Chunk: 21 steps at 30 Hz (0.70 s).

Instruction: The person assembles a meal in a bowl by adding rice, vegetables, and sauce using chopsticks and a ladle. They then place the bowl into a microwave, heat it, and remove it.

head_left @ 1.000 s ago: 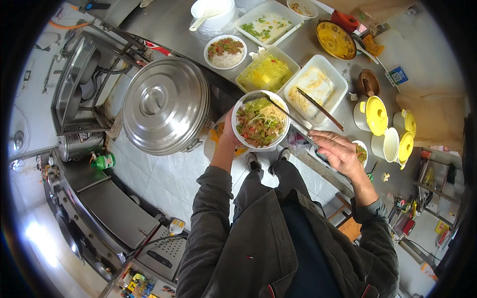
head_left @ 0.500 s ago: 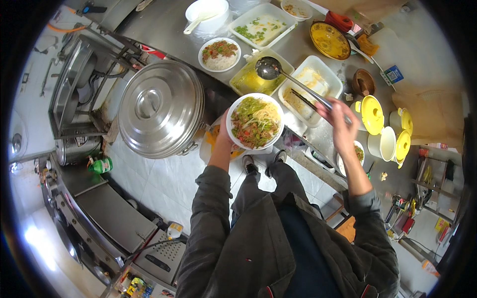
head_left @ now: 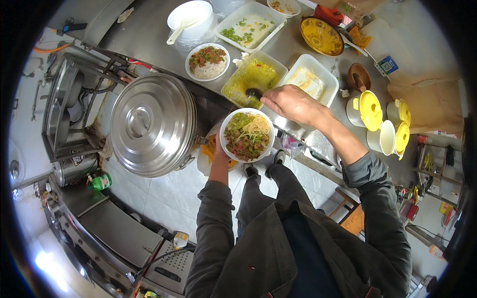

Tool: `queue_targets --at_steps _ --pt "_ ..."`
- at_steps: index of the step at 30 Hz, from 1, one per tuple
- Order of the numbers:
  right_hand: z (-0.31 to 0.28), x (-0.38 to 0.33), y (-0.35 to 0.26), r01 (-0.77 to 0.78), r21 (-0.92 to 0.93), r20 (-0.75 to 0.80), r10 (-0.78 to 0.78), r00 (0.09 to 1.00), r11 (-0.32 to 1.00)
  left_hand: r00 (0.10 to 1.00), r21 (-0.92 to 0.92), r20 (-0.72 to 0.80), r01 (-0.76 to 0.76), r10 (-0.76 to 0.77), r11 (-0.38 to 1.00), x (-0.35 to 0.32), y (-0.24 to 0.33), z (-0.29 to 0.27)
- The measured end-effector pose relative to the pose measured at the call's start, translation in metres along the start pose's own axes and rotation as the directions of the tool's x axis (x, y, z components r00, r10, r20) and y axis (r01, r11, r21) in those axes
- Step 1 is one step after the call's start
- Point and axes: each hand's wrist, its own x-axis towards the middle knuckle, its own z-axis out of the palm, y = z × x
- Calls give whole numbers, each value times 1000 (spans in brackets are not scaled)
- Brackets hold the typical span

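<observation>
- Right hand (head_left: pixel 293 103) has its fingers closed, apparently on a ladle (head_left: pixel 254 93) dipped in the yellow-sauce tray (head_left: pixel 233 92) mid-worktop.
- Left hand (head_left: pixel 218 144) cups the noodle bowl (head_left: pixel 247 135) from beneath, off the worktop's near edge; its fingers are hidden.

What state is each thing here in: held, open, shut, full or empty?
Noodle bowl: full, held up by left hand.
Ladle: gripped by right hand, dipped in yellow-green tub.
Big steel pot: lidded.
Yellow-lidded jars: lids open.
Rice bowl: full.

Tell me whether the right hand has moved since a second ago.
Yes. The right hand has moved from beside the yellow-lidded pots up and leftward, to the tray of yellow-green sauce, dipping a ladle.
</observation>
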Motion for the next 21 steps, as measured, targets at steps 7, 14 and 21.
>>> queue_targets --at_steps 7,14,21 --pt "19 -9 3 -346 586 -99 488 867 733 989 -96 135 66 -52 993 12 -12 -13" --pt "48 -24 26 -290 947 44 840 540 137 994 -54 82 74 -69 996 10 -12 -7" --pt "52 -31 30 -190 981 128 881 455 -44 999 -49 39 36 -34 998 7 -15 2"
